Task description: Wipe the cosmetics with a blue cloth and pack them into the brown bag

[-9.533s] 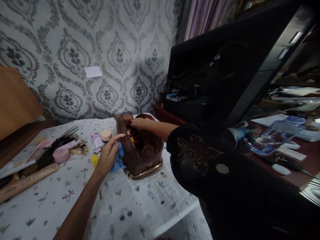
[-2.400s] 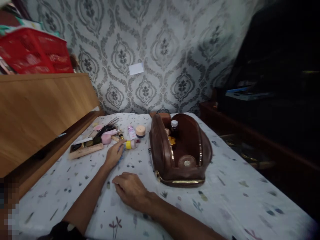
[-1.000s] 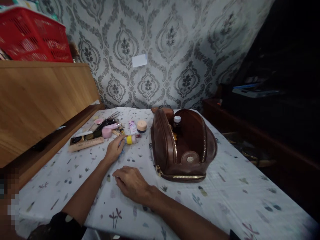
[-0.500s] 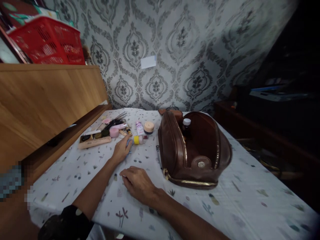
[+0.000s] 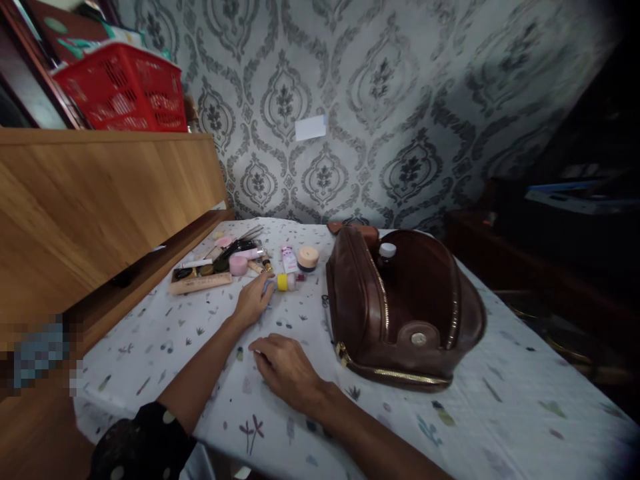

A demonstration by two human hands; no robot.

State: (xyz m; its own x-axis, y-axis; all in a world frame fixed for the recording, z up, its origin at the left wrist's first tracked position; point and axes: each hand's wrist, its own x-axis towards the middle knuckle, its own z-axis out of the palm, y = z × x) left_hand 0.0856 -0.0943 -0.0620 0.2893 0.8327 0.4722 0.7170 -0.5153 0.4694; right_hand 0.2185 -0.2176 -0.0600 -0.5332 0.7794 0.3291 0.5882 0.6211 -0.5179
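Observation:
My left hand (image 5: 253,300) is on the table at the edge of the cosmetics, its fingers curled over a small light-blue thing (image 5: 269,288) that is mostly hidden. Just right of those fingertips lies a small bottle with a yellow band (image 5: 286,282). My right hand (image 5: 287,370) rests on the cloth nearer to me, fingers bent in, with nothing visible in them. To its right stands an unzipped brown leather bag (image 5: 360,293), and a dark bottle with a white cap (image 5: 387,251) shows inside. A round jar with a beige lid (image 5: 308,256) and a pink-white tube (image 5: 288,259) stand behind the yellow-banded bottle.
Several cosmetics, among them a pink jar (image 5: 239,265) and a beige tube (image 5: 201,283), are heaped at the table's left. A wooden cabinet (image 5: 110,193) with a red basket (image 5: 125,87) borders that side. Patterned wallpaper (image 5: 350,100) rises behind the table.
The view has swung slightly left, so everything appears shifted right. Both hands keep nearly the same places and poses; the bag and cosmetics have not moved on the table.

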